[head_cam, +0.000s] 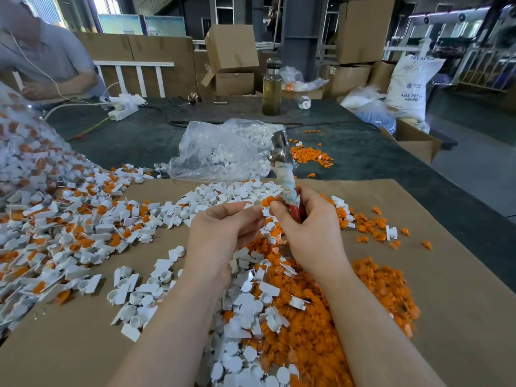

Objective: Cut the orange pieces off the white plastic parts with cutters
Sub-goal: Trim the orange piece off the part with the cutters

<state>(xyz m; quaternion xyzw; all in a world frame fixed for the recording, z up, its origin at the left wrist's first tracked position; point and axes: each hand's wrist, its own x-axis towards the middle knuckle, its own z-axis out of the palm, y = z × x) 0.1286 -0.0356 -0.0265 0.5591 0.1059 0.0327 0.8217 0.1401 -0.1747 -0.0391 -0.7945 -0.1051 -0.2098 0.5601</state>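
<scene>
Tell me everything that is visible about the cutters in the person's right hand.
The cutters stand almost upright, metal head up, tilted slightly left, above the brown paper sheet. The head looks like shiny steel and is blurred, so whether its jaws are open cannot be told. Below the head the handles are wrapped in dirty whitish tape; lower down, a red grip shows. The right hand curls round the lower handles. Beside them, the fingertips of both hands meet at a small white part with an orange piece, which lies near the handles, not at the head.

Plastic bag lies behind the cardboard sheet.
</scene>
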